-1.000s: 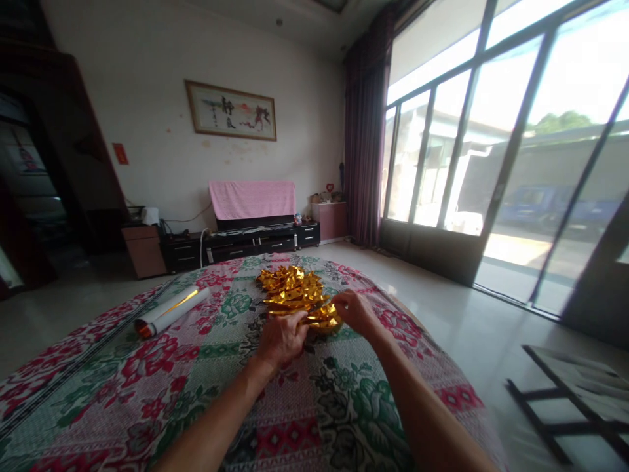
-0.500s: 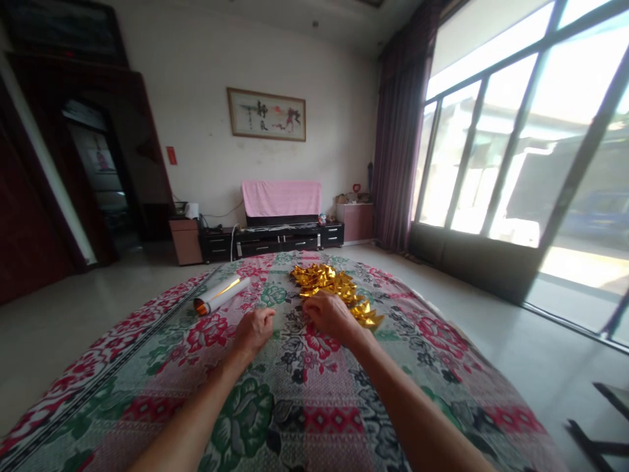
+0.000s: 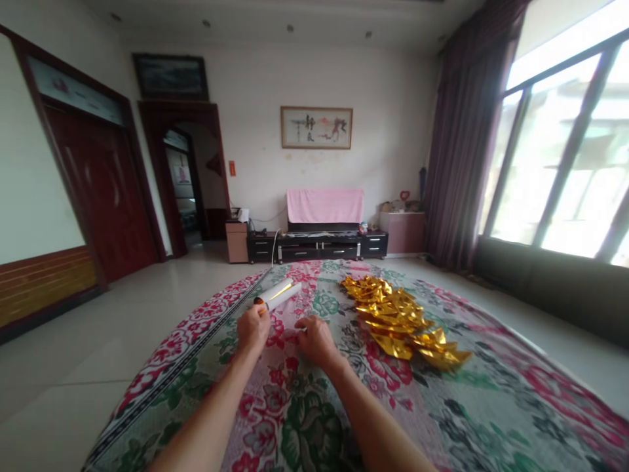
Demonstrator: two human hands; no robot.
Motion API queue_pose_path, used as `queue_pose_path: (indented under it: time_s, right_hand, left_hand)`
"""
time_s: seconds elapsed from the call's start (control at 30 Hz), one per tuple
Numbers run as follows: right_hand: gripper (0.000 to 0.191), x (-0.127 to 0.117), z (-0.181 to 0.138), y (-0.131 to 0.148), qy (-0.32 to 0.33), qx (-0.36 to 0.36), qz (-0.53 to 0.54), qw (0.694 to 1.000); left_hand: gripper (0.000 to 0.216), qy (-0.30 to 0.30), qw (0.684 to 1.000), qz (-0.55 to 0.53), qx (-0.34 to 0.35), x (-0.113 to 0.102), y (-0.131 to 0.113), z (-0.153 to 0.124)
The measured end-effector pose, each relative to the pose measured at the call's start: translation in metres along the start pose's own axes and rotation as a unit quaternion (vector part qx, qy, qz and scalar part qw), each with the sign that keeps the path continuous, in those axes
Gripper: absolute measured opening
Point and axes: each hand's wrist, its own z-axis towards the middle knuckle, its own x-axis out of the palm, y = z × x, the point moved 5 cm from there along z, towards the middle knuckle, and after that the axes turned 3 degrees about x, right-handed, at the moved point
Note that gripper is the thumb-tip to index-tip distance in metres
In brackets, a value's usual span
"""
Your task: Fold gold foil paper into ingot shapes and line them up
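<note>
A white roll of gold foil paper [image 3: 278, 294] lies on the flowered cloth [image 3: 314, 419] that covers the round table. My left hand [image 3: 253, 328] reaches its near end, fingers curled at the roll's tip. My right hand [image 3: 317, 341] rests on the cloth just right of the roll, fingers bent down, with nothing visible in it. A heap of folded gold paper pieces [image 3: 400, 319] stretches across the cloth to the right of my right hand, apart from it.
Beyond the table stand a low black cabinet [image 3: 319, 246] with a pink cloth [image 3: 325, 205] over something on it, a small brown cupboard [image 3: 237, 241] and a pink one [image 3: 403, 231]. Dark red doors [image 3: 105, 196] are at the left, curtains and large windows at the right.
Both hands left the gold paper heap and moved left across the cloth to the roll. The view turned left, so the heap now lies to the right.
</note>
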Motion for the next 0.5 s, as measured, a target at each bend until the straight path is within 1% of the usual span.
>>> queue_pose_path:
  time_s: [0.07,0.13,0.27,0.4,0.5]
  right_hand:
    - [0.026,0.005,0.001,-0.001,-0.022,0.029,-0.004,0.999]
    - [0.026,0.007,0.0,-0.002,-0.039,0.043,-0.001,0.998]
    - [0.025,0.009,-0.002,-0.006,-0.049,0.044,0.014,0.998]
    - [0.025,0.008,-0.003,-0.005,-0.06,0.032,0.031,0.997]
    - [0.026,0.008,-0.003,-0.005,-0.064,0.034,0.042,0.996]
  left_hand:
    - [0.026,0.022,0.999,-0.025,-0.028,0.003,0.015,0.01]
    - [0.026,0.043,0.997,-0.049,-0.047,0.008,0.022,0.018]
    - [0.027,0.085,0.987,-0.109,-0.086,0.024,0.025,0.028]
    - [0.025,0.094,0.983,-0.131,-0.091,0.038,0.024,0.034]
    - [0.024,0.088,0.981,-0.154,-0.084,0.043,0.026,0.035]
